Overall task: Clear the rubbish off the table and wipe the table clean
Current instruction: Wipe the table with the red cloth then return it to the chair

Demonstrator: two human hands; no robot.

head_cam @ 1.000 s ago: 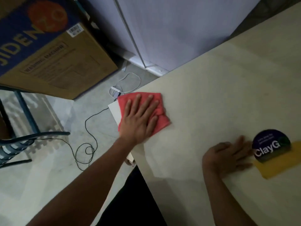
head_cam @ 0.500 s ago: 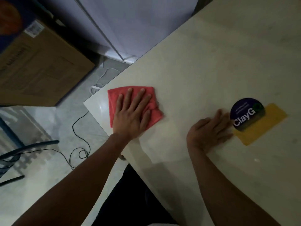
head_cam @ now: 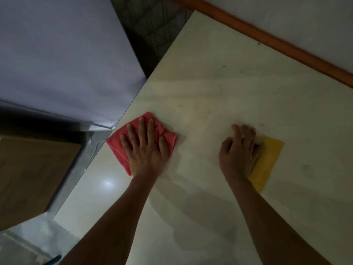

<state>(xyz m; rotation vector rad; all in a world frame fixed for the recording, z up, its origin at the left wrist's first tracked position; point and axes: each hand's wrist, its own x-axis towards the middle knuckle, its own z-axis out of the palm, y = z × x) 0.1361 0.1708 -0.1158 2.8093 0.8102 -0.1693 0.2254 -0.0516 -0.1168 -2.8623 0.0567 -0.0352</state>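
Left hand (head_cam: 145, 150) lies flat, fingers straight and spread, pressing the red cloth (head_cam: 122, 146) onto the table (head_cam: 219, 88) close to its left edge. I read the flat palm as a way to keep the whole cloth in contact for the wipe.

Right hand (head_cam: 239, 150) sits at the left end of the yellow patch (head_cam: 267, 161), which lies flat on the table, well apart from the cloth. Its fingers are curled, knuckles up. I cannot tell whether they hold anything; something pale shows at the fingertips, too blurred to name. My guess is that this hand is gathering rubbish while the other wipes.

Faint marks dot the far tabletop, so the wiping looks unfinished.
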